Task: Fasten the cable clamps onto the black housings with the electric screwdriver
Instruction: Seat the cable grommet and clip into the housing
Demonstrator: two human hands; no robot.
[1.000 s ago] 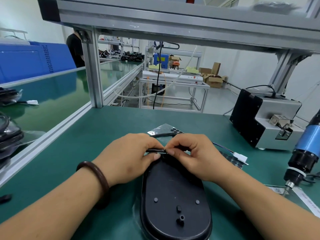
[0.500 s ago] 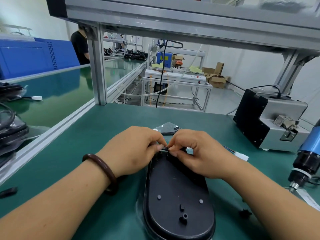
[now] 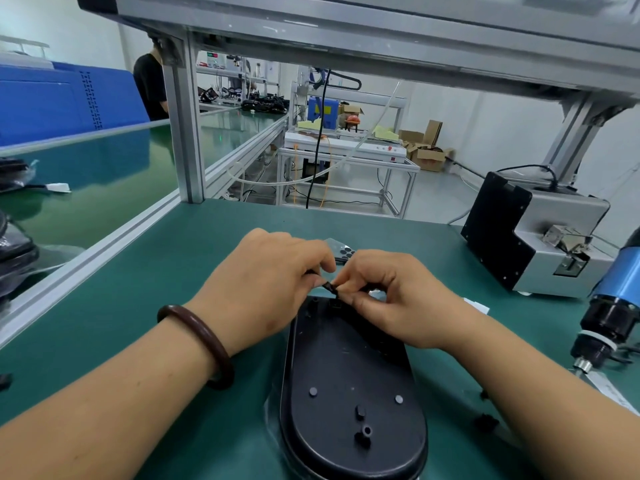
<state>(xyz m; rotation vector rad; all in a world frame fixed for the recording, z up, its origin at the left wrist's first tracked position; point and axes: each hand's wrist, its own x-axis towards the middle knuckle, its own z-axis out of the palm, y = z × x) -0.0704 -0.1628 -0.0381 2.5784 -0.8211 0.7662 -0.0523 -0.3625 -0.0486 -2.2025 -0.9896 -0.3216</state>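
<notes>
A long oval black housing (image 3: pixel 349 393) lies flat on the green mat in front of me, studs and small posts on its upper face. Above its far end both hands meet. My left hand (image 3: pixel 263 289) and my right hand (image 3: pixel 391 299) pinch a thin black cable with a small black clamp piece (image 3: pixel 330 288) between their fingertips, just over the housing's far rim. The electric screwdriver (image 3: pixel 613 306), blue body and black nose, hangs tip down at the right edge, untouched.
A grey and black screw feeder box (image 3: pixel 533 237) stands at the back right. A sheet of black round pads (image 3: pixel 341 252) lies behind my hands. Small black parts (image 3: pixel 486 422) lie right of the housing. An aluminium frame post (image 3: pixel 185 133) rises at the back left.
My fingertips have drawn closer together and lifted the cable and clamp piece slightly off the housing's far end. The view has shifted down and nearer.
</notes>
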